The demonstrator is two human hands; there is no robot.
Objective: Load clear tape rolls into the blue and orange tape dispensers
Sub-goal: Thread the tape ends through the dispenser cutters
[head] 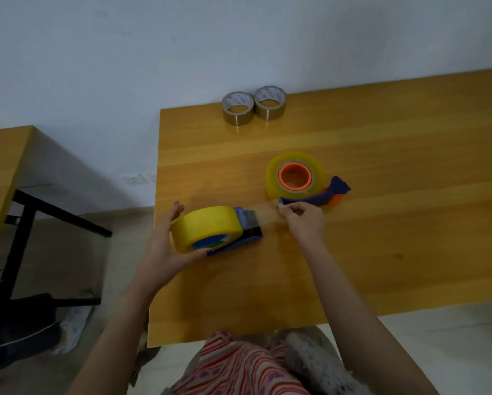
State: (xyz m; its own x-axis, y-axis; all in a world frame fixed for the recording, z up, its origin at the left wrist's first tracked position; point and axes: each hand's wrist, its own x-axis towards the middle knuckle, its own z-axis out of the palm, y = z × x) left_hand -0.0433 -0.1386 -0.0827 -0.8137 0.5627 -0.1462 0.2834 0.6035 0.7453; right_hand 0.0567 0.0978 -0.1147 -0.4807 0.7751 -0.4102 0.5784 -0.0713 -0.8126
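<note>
While the left hand grips the tape roll in the blue dispenser on the table, likely steadying it, the right hand pinches the loose strip, seemingly to thread it through.

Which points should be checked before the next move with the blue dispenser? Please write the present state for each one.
1. Tape roll is seated on the blue dispenser: ok.
2. Left hand grips around the tape roll and steadies it: ok.
3. Right hand pinches the end of the tape strip, which is stretched out from the dispenser's front: ok.
4. Strip is threaded correctly through that front: cannot tell, too blurred.
5. Orange dispenser lies on the table with the second roll on its hub: ok.
6. Brown rolls stand apart at the far edge: ok.
</note>
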